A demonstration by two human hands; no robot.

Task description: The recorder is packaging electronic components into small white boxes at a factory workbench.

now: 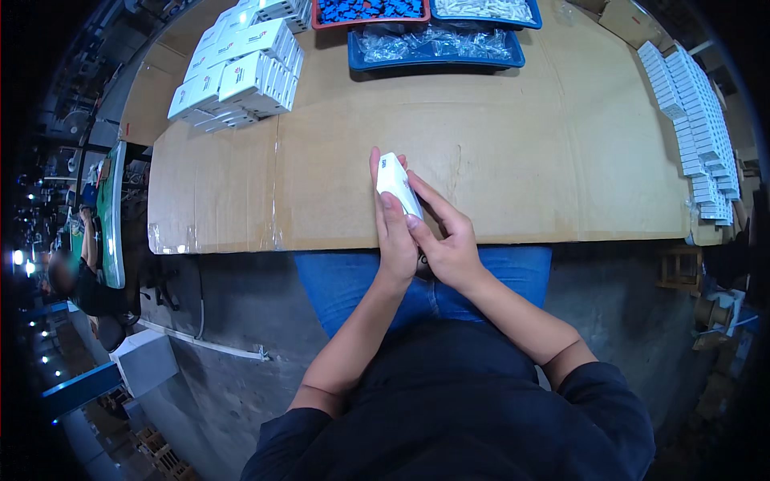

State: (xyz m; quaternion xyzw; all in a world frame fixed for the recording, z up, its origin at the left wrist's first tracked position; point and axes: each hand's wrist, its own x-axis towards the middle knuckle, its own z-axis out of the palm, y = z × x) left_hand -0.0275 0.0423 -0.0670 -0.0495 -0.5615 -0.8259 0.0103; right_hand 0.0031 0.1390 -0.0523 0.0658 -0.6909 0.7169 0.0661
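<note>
A small white box [395,178] is held between my two hands, just above the near edge of the cardboard-covered table [345,160]. Along its left side, my left hand [393,236] is closed on it, with the thumb lying over the top face. From the right, my right hand [449,240] grips the same box, its fingers along the side and the thumb at the near end. The box tilts with its far end toward the upper left. Its underside is hidden by my palms and fingers.
Stacked white boxes [241,76] stand at the table's far left. At the back are a red tray [369,24] of blue and red pieces, a blue tray [437,64] of clear plastic pieces and another blue tray [485,18] of white pieces. More small white boxes [698,128] line the right edge. A person [92,272] is at the left.
</note>
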